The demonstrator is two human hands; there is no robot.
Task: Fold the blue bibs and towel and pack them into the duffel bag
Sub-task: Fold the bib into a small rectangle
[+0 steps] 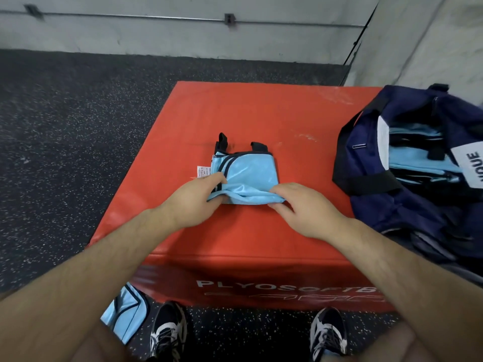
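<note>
Nearest, below both wrists, two black-and-white shoes [168, 331] stand on the speckled floor [65, 152], their heels cut off by the frame's lower edge. Just left of the left shoe, under the left forearm, a floor bib [125, 313] lies half hidden by that arm. The red box [248, 108] rises in front of the shoes. The white lettering on its near face is blurred and partly covered by the right forearm.

On top of the box, the left hand [193, 197] pinches the near left corner of the folded bib [248, 176], with the thumb under the cloth and the fingers over it. The right hand [303, 205] grips the near right edge the same way, its fingertips tucked into the fold. The bib lies between the hands and just beyond them, bunched along the near edge and flat farther out. A white tag [202, 171] sticks out just past the left fingers, its print too small to read. Two black straps poke up at the bib's far side.

Right of the right hand, well apart from it, the navy bag [392, 212] sits open on the box, cut off by the frame's right edge. Packed bibs [413, 155] show inside it. How many there are I cannot tell, since a black handle and a white label [467, 163] cross them.

Farthest from the hands, a grey wall [156, 37] carries a thin pipe [130, 18].
</note>
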